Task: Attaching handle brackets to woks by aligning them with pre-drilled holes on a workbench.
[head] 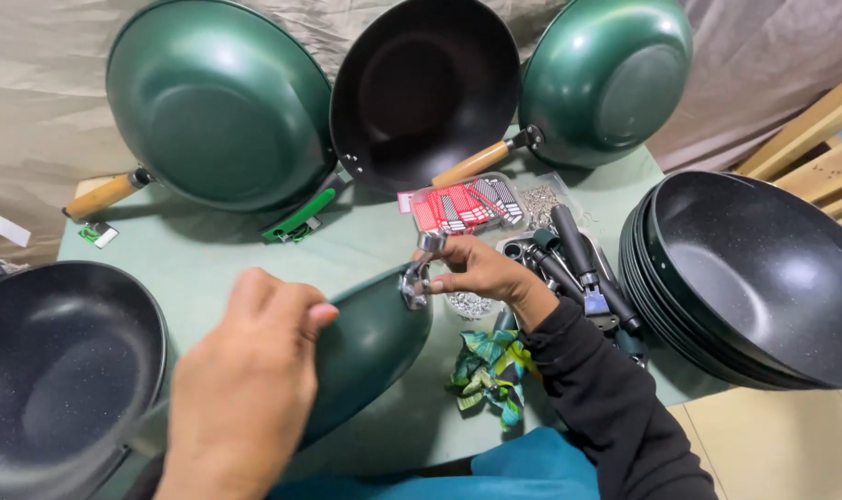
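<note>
My left hand (245, 380) presses on the green underside of an upturned wok (370, 347) that lies in front of me. My right hand (481, 271) pinches a shiny metal handle bracket (419, 273) against the wok's rim. A clear box of red and black screwdriver bits (467, 206) sits just beyond my right hand. A small heap of silver screws (470, 304) shows under my right wrist.
Three woks lean against the back cloth: a green one (217, 102), a black-inside one (425, 88), another green one (606, 79). A stack of black woks (763, 278) fills the right. Another black wok (60, 370) sits left. Black-handled tools (573, 259) and a leafy cloth (490, 370) lie on the green table (208, 259).
</note>
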